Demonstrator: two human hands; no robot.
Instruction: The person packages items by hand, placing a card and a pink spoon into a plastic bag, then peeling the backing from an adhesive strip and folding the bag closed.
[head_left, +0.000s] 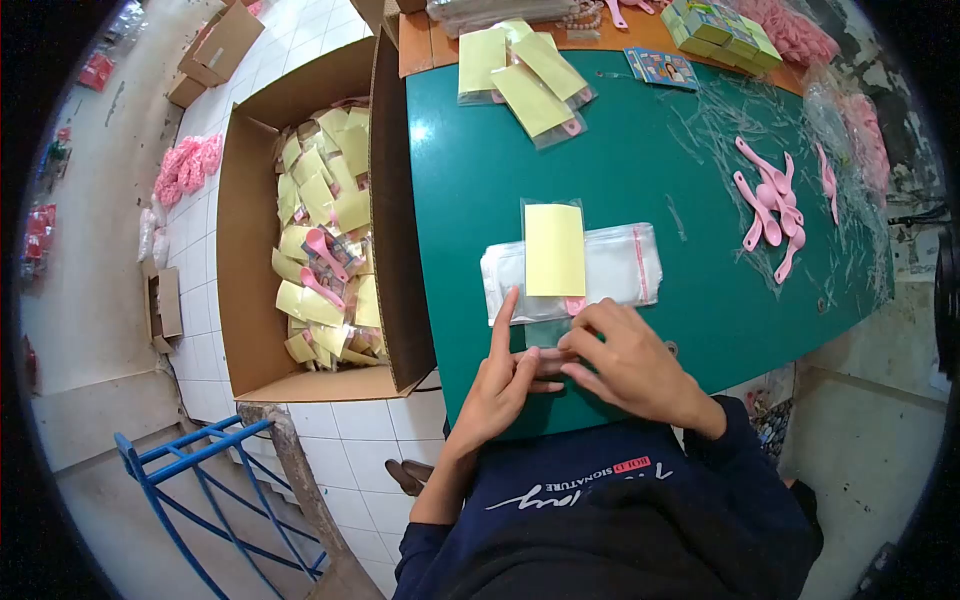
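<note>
A clear plastic bag lies in front of me with a pale yellow card inside it. The pink end of a spoon peeks out below the card. My left hand is at the bag's near end, thumb and lower fingers closing on its edge while the index finger points forward. On the other side of that end, my right hand has its fingers bent and pinched at the plastic. Beneath the filled bag sits a stack of flat clear bags. The exact fingertip contact is partly hidden.
Several pink spoons lie at the right among plastic strips. Filled bags and small boxes stand at the table's back. A large carton of packed bags adjoins the left edge. A blue metal rail stands lower left.
</note>
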